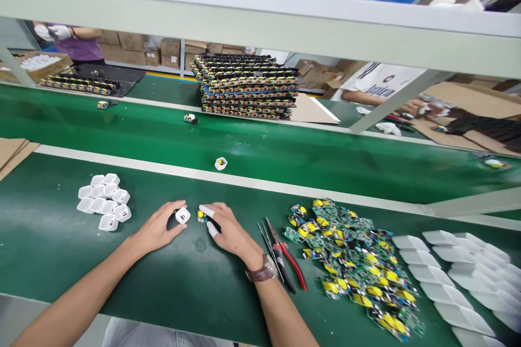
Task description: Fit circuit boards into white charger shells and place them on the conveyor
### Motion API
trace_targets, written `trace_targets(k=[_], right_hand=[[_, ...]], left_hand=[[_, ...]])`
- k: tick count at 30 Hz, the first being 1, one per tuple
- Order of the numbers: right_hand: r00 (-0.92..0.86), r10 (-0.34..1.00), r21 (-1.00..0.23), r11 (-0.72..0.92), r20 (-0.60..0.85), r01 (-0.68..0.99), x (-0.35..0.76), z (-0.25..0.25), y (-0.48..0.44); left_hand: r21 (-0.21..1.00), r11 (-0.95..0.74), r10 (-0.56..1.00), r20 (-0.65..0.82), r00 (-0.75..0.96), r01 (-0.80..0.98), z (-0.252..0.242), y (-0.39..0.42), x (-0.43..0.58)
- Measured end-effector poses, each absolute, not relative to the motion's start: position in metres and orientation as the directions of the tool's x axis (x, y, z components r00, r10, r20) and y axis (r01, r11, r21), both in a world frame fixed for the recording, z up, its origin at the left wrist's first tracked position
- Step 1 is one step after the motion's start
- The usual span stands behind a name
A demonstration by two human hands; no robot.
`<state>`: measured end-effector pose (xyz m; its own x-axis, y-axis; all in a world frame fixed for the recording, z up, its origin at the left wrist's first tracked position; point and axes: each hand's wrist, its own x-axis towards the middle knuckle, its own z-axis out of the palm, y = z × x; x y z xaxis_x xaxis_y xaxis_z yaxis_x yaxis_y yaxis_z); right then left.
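Note:
My left hand (163, 226) grips a small white charger housing (183, 216) between thumb and fingers, its slotted face turned up toward me. Just to the right, my right hand (226, 230) pinches a small circuit board (201, 217) with a yellow part on it. White covers sit on the thumb and a finger of that hand. Housing and board are close together but apart. Left of my hands stands a cluster of open white housings (98, 205). Beyond them, on the green belt, rests a housing with a yellow part inside (221, 163).
Red-handled pliers (287, 260) and tweezers (270, 249) lie right of my right wrist. A pile of circuit boards (354, 260) and rows of white housings (435, 282) spread further right. Stacked board trays (246, 87) stand across the belt (154, 138). Two co-workers work opposite.

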<state>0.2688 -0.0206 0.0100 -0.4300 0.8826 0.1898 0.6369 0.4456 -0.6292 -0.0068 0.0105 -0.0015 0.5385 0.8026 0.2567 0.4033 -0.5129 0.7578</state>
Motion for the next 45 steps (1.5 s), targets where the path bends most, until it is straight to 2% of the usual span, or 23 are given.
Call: trace_targets(k=[3,9,11,15,19,25,35,45], right_hand=[[-0.410,0.893,-0.622,0.430,0.185,0.655,0.267,0.011,-0.021],[-0.468,0.854,-0.577,0.506,0.228,0.642,0.263,0.010,-0.020],[-0.456,0.838,-0.561,0.541,0.299,0.627,0.261,0.011,-0.020],[-0.334,0.774,-0.570,0.626,0.538,0.532,0.254,0.017,-0.024],[-0.316,0.708,-0.508,0.686,0.632,0.520,0.244,0.023,-0.030],[-0.326,0.683,-0.456,0.699,0.653,0.551,0.239,0.016,-0.032],[-0.356,0.675,-0.408,0.700,0.646,0.586,0.239,0.015,-0.033],[-0.378,0.683,-0.406,0.698,0.625,0.590,0.239,0.016,-0.034]], left_hand=[[0.764,-0.524,0.788,0.266,0.555,0.377,0.003,0.010,-0.007],[0.774,-0.496,0.813,0.255,0.524,0.393,-0.001,0.012,-0.007],[0.777,-0.504,0.818,0.288,0.499,0.378,-0.003,0.012,-0.007],[0.732,-0.596,0.776,0.421,0.469,0.330,-0.003,0.010,-0.004],[0.697,-0.644,0.742,0.467,0.480,0.317,0.001,0.009,-0.001],[0.676,-0.671,0.722,0.501,0.477,0.305,0.002,0.009,0.000],[0.681,-0.659,0.725,0.464,0.509,0.319,-0.001,0.008,-0.002],[0.662,-0.685,0.701,0.487,0.521,0.304,0.005,0.008,-0.001]])
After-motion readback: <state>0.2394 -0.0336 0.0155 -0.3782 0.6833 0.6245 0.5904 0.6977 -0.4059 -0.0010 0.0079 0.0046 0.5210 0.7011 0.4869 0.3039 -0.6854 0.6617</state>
